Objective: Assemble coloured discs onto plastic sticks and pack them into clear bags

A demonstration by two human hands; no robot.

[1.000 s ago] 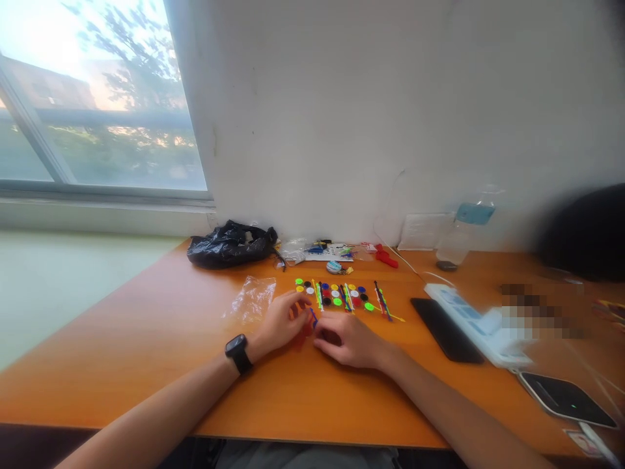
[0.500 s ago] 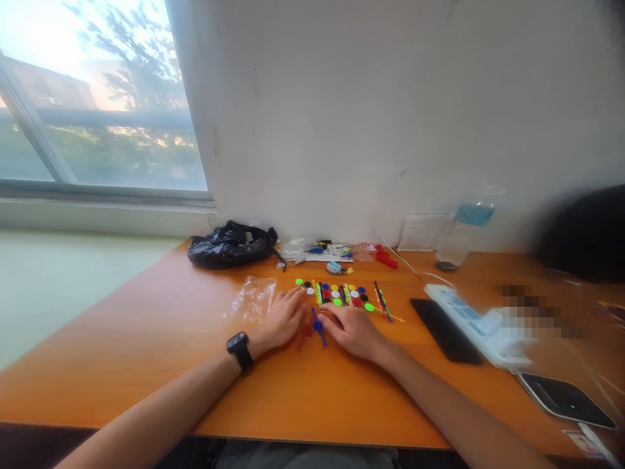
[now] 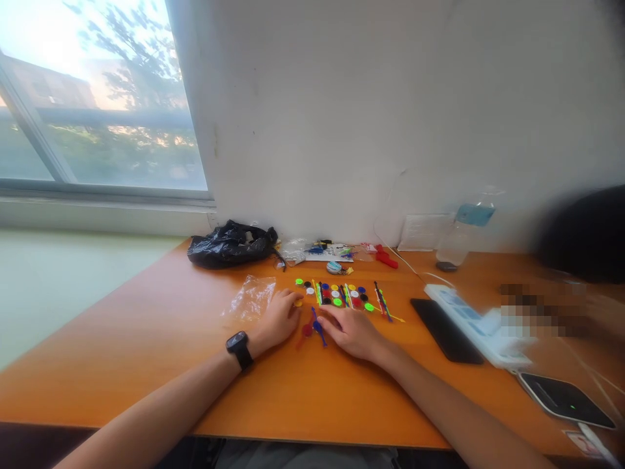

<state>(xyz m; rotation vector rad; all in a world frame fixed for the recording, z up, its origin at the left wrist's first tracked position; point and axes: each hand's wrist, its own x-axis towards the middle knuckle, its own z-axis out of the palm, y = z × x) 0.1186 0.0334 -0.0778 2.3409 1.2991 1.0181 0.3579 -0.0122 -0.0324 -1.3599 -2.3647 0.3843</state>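
Note:
My left hand, with a black watch on its wrist, lies on the orange table with its fingers curled over a small yellow disc. My right hand rests flat beside it, fingers stretched toward a row of coloured discs and thin sticks. Between the two hands lie a blue piece and a red piece, each a stick with a round end.
A clear plastic bag lies left of my left hand. A black bag, small parts and a red tool sit by the wall. Right: a black phone, a white power strip, a water bottle, another device.
Both hands moved apart from the blue and red pieces, which now lie uncovered. My left hand reached to the discs and drew a yellow one toward me; the right hand flattened.

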